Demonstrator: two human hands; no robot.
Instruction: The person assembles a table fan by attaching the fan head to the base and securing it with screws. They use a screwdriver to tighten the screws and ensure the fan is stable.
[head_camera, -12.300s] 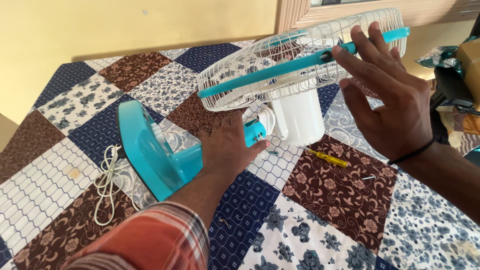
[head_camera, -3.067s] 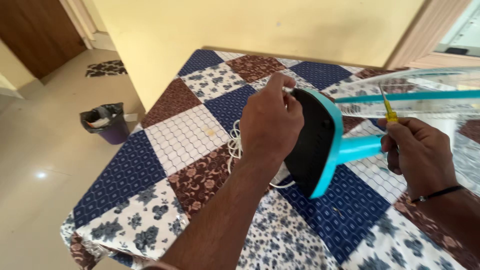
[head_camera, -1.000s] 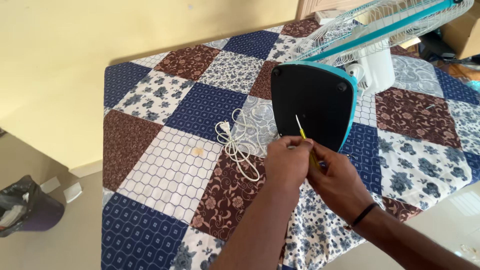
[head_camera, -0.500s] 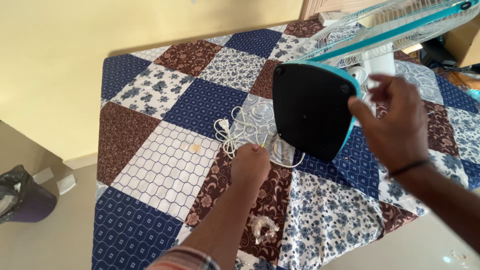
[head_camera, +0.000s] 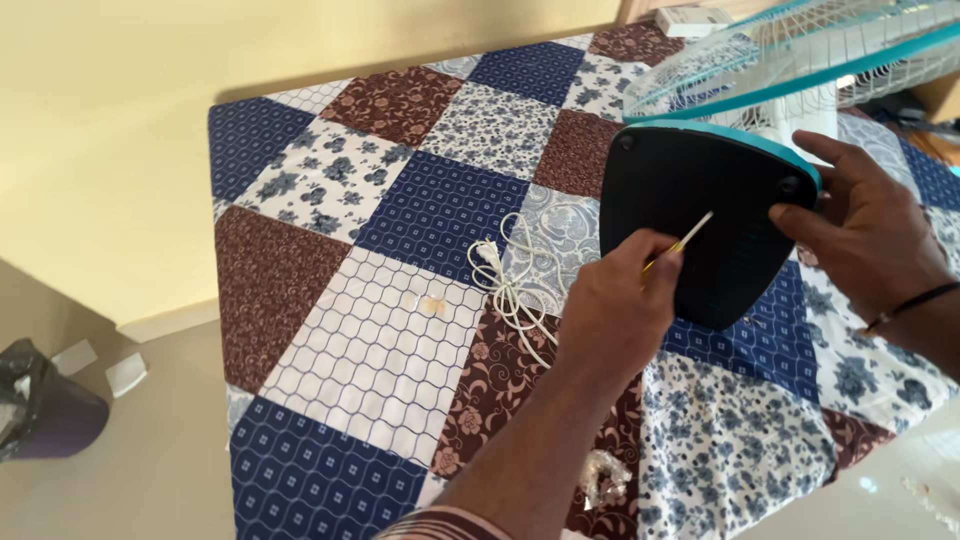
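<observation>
At right of centre, I see my left hand (head_camera: 620, 310) pinching a thin yellow-handled screwdriver (head_camera: 682, 241), its tip on the fan's black flat underside (head_camera: 700, 220). My right hand (head_camera: 870, 235) grips that teal-rimmed base's right edge above the patchwork quilt (head_camera: 400, 210).

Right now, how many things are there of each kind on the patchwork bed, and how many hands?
Hands: 2, the left hand and the right hand
Screwdriver: 1
Fan with a black-bottomed base: 1
White cord: 1
Clear wrapper: 1
Total: 6
</observation>
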